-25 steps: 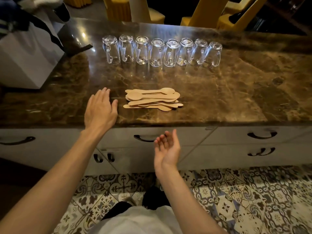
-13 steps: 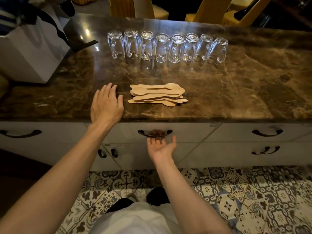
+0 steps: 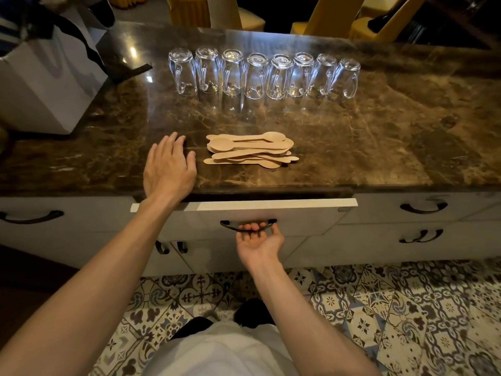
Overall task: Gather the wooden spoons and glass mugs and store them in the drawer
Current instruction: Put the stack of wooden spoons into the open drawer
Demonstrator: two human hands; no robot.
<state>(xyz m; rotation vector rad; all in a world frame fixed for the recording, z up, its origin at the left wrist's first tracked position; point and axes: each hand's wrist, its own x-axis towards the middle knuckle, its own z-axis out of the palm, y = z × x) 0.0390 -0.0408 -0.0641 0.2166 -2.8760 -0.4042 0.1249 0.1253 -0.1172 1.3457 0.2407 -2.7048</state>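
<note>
A pile of several wooden spoons (image 3: 250, 150) lies near the front of the brown marble counter (image 3: 379, 147). Behind it several glass mugs (image 3: 263, 74) stand upside down in a row. My left hand (image 3: 168, 166) rests flat on the counter just left of the spoons, fingers apart, holding nothing. My right hand (image 3: 257, 240) is palm up below the counter, its fingers curled around the dark handle (image 3: 230, 226) of the white centre drawer (image 3: 298, 213). The drawer stands a little way out, and its inside is hidden in shadow.
A white paper bag (image 3: 46, 85) with dark straps stands at the counter's left end. More white drawers with dark handles (image 3: 423, 207) lie to the left and right. Yellow chairs (image 3: 333, 17) stand beyond the counter. The floor has patterned tiles (image 3: 406, 308).
My right hand rose from below the drawer front, hooked its fingers under the handle, and the centre drawer has come out a little. My left hand stayed on the counter.
</note>
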